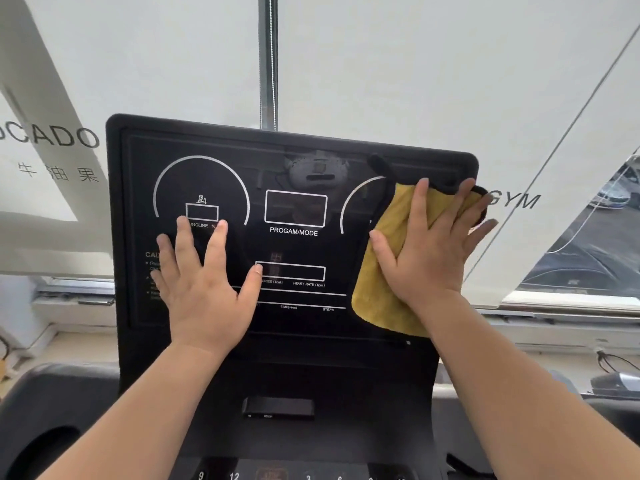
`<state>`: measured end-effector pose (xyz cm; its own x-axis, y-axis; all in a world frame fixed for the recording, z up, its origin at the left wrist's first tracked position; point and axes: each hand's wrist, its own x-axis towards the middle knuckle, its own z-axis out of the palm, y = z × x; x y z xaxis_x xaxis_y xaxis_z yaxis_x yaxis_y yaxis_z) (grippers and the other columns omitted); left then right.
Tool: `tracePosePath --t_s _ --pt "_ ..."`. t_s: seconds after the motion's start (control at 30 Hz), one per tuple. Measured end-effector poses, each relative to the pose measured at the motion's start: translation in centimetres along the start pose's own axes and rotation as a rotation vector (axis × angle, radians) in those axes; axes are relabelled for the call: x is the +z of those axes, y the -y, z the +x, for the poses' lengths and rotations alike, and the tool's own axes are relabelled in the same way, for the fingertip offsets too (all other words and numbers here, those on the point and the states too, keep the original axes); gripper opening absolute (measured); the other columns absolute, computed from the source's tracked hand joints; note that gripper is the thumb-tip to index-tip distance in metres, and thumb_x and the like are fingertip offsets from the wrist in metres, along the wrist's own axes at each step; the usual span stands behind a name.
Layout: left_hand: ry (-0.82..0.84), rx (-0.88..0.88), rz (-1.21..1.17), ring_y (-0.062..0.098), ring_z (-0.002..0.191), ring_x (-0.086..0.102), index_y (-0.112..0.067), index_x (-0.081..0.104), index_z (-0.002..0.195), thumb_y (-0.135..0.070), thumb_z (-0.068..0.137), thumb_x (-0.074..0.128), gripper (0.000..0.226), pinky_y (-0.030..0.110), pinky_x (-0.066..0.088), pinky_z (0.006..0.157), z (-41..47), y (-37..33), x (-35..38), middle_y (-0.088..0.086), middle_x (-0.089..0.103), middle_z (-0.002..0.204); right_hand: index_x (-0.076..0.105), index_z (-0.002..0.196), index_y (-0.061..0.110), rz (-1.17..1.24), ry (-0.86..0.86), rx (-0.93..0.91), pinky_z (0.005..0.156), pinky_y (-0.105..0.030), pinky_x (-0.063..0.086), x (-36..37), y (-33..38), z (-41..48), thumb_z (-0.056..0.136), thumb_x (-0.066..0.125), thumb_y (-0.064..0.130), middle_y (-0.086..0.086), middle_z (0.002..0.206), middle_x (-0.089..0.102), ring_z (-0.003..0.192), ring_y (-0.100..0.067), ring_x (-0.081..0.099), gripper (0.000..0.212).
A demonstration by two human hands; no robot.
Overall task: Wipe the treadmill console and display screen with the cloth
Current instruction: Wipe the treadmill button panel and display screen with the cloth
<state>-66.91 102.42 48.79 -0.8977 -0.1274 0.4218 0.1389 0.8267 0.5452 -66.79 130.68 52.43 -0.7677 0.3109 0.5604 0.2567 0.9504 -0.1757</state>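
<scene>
Currently a person faces a treadmill, both hands flat on its glossy black rectangular display screen [294,247], fingers straight and spread, the two well apart. The left hand [204,289] rests bare on the screen's left half, over the incline dial. The right hand [433,244] presses a yellow microfibre cloth with dark edging [381,299] against the screen's right side, and the cloth's top corner laps past the panel's edge. The screen's long axis runs left to right, so nearly all its breadth lies left of the cloth, toward the bare hand; the right hand looks the one placed to sweep it. The cloth hides the right dial, the left hand covers part of a caution notice, and the dark grey plastic lower console [329,375] is cut off at the bottom — its numbered keys barely show.
</scene>
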Motion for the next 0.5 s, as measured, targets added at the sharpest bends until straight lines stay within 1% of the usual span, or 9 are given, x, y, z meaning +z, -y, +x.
tracePosePath --t_s 0.03,0.1,0.17,0.23,0.33,0.4,0.47,0.5 --pt "0.001 0.002 0.002 0.039 0.154 -0.003 -0.032 0.028 0.154 -0.053 0.09 0.06 0.074 0.067 0.011 0.119 0.0 0.0 -0.1 0.01 0.001 0.168 0.0 0.165 0.026 0.013 -0.01 0.015 0.117 -0.077 -0.003 -0.6 1.0 1.4 0.089 0.027 0.083 -0.036 0.165 -0.015 0.149 -0.061 -0.015 0.099" --pt "0.003 0.002 0.005 0.038 0.154 -0.003 -0.033 0.029 0.153 -0.053 0.09 0.06 0.074 0.067 0.012 0.119 0.0 0.1 -0.2 0.01 0.002 0.168 -0.002 0.164 0.035 0.025 -0.026 -0.019 0.116 -0.077 -0.008 -1.5 2.9 3.4 0.088 0.028 0.086 -0.036 0.164 -0.017 0.148 -0.062 -0.017 0.096" --pt "-0.006 0.011 0.011 0.039 0.154 0.0 -0.032 0.03 0.153 -0.053 0.089 0.061 0.074 0.067 0.014 0.119 0.0 0.2 -0.2 0.01 0.004 0.168 0.0 0.162 0.047 0.004 -0.04 -0.108 0.115 -0.078 -0.009 -1.5 4.2 3.7 0.087 0.029 0.089 -0.034 0.165 -0.017 0.147 -0.063 -0.018 0.091" --pt "-0.018 0.02 0.029 0.041 0.154 0.002 -0.031 0.032 0.153 -0.052 0.089 0.062 0.074 0.069 0.016 0.117 -0.1 0.3 -0.1 0.012 0.006 0.168 0.006 0.16 0.054 -0.027 -0.034 -0.221 0.115 -0.078 -0.008 -0.8 4.7 2.3 0.085 0.031 0.091 -0.032 0.166 -0.015 0.148 -0.063 -0.016 0.087" --pt "-0.026 0.016 0.047 0.042 0.153 0.004 -0.031 0.032 0.153 -0.052 0.089 0.062 0.074 0.07 0.015 0.116 -0.1 0.3 0.1 0.012 0.007 0.168 0.012 0.159 0.055 -0.07 0.016 -0.378 0.116 -0.078 -0.007 1.3 3.6 -2.0 0.083 0.035 0.092 -0.029 0.168 -0.014 0.149 -0.062 -0.016 0.087" --pt "-0.03 0.015 0.052 0.042 0.153 0.004 -0.031 0.032 0.153 -0.052 0.09 0.062 0.073 0.071 0.014 0.116 -0.1 0.2 0.1 0.012 0.008 0.168 0.015 0.158 0.054 -0.095 0.041 -0.433 0.115 -0.08 -0.003 2.5 1.6 -4.9 0.083 0.039 0.091 -0.028 0.169 -0.011 0.15 -0.061 -0.014 0.087" --pt "-0.034 0.023 0.056 0.042 0.153 0.005 -0.031 0.032 0.153 -0.051 0.089 0.062 0.074 0.071 0.014 0.116 -0.1 0.2 0.0 0.013 0.008 0.167 0.015 0.158 0.051 -0.128 0.049 -0.421 0.114 -0.081 0.001 2.8 -0.7 -6.1 0.081 0.04 0.09 -0.028 0.169 -0.007 0.15 -0.061 -0.011 0.09" --pt "-0.035 0.028 0.057 0.042 0.153 0.006 -0.031 0.032 0.153 -0.052 0.089 0.062 0.074 0.07 0.014 0.116 -0.1 0.3 -0.1 0.013 0.009 0.167 0.015 0.159 0.048 -0.131 0.049 -0.377 0.114 -0.081 0.001 2.5 -1.5 -5.7 0.081 0.039 0.091 -0.028 0.169 -0.007 0.15 -0.061 -0.01 0.093"
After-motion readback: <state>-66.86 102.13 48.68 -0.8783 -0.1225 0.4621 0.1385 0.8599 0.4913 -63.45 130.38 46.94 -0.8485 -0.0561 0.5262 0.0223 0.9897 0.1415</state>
